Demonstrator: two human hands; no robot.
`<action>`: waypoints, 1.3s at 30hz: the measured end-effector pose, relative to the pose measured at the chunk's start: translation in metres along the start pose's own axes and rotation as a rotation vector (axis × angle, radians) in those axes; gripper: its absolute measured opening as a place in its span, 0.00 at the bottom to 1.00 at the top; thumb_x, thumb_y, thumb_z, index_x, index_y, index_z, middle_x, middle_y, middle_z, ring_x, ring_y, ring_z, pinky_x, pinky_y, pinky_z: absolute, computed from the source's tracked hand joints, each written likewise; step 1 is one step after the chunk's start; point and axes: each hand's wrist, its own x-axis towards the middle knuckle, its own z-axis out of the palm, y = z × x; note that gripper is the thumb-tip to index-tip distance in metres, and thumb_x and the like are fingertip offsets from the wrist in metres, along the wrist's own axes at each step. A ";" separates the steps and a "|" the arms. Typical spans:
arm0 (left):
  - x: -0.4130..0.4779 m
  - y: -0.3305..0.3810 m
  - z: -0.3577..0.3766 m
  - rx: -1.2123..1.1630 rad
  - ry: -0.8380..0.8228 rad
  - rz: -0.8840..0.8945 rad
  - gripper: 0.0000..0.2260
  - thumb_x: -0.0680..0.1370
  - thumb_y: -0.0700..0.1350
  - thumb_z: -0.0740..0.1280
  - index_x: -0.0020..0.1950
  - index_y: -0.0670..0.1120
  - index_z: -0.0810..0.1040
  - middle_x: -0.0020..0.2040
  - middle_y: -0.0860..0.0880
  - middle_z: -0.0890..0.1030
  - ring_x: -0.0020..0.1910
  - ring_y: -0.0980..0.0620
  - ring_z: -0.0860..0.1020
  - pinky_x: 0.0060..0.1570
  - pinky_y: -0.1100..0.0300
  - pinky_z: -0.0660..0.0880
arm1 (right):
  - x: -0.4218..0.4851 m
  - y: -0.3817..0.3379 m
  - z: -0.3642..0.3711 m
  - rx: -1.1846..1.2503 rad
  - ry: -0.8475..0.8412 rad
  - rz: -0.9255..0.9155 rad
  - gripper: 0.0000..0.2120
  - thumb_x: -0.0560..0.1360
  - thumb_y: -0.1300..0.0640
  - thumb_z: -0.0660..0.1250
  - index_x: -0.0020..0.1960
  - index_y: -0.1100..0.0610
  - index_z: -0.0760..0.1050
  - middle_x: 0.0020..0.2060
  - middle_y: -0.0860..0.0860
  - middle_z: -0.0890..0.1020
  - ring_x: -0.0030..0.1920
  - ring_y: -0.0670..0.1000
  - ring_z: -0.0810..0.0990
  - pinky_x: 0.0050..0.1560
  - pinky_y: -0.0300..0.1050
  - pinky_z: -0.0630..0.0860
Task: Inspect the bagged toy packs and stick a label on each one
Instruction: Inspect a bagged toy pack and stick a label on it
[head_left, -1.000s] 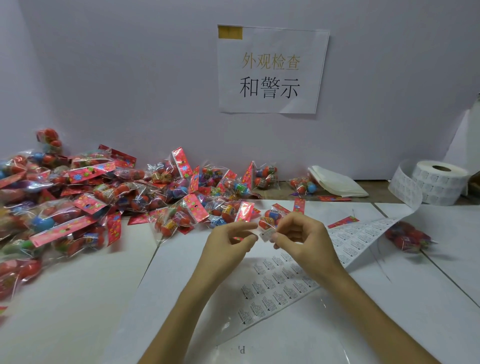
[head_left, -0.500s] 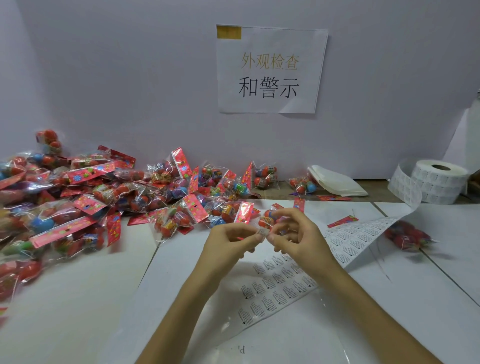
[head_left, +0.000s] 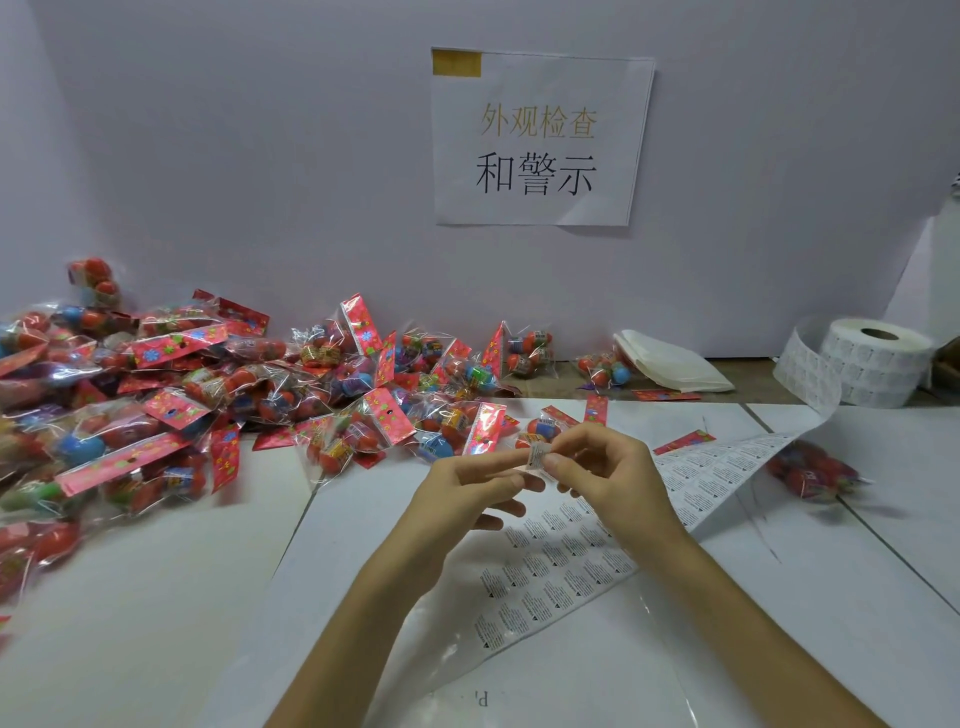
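Two hands: one left hand (head_left: 467, 488), one right hand (head_left: 610, 480). One small label (head_left: 536, 457) between them. One label strip (head_left: 571, 561), one label roll (head_left: 878, 364) far right. One wall sign (head_left: 540, 137). Dozens of toy packs (head_left: 182, 405) heaped left, too many to count; one lone pack (head_left: 810, 470) right.

My left hand (head_left: 467, 488) and my right hand (head_left: 610, 480) are up in front of me with the fingertips meeting; my left arm comes in from the lower left and my right arm from the lower right; my right thumb and first finger pinch a small label (head_left: 536, 457); my left thumb and first finger pinch its other side; my other fingers curl in loosely under each hand.
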 end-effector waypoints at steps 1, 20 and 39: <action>0.000 0.000 0.001 0.005 -0.004 0.004 0.13 0.82 0.43 0.68 0.63 0.59 0.81 0.49 0.55 0.87 0.46 0.55 0.85 0.47 0.62 0.81 | -0.001 0.000 0.000 -0.017 0.010 -0.014 0.04 0.76 0.59 0.74 0.45 0.50 0.82 0.37 0.45 0.84 0.39 0.49 0.83 0.40 0.41 0.82; 0.003 -0.003 0.001 0.011 0.170 -0.032 0.16 0.81 0.44 0.68 0.68 0.54 0.76 0.48 0.54 0.87 0.43 0.54 0.85 0.40 0.64 0.78 | 0.006 0.037 0.004 -0.419 -0.078 0.095 0.40 0.75 0.55 0.74 0.77 0.35 0.57 0.60 0.31 0.73 0.40 0.32 0.78 0.44 0.25 0.69; 0.004 -0.003 0.002 0.036 0.162 -0.036 0.13 0.82 0.43 0.67 0.66 0.53 0.77 0.50 0.52 0.86 0.44 0.53 0.85 0.42 0.63 0.79 | 0.007 0.042 0.005 -0.546 -0.061 0.050 0.47 0.71 0.50 0.78 0.79 0.36 0.52 0.68 0.40 0.75 0.53 0.46 0.81 0.55 0.44 0.81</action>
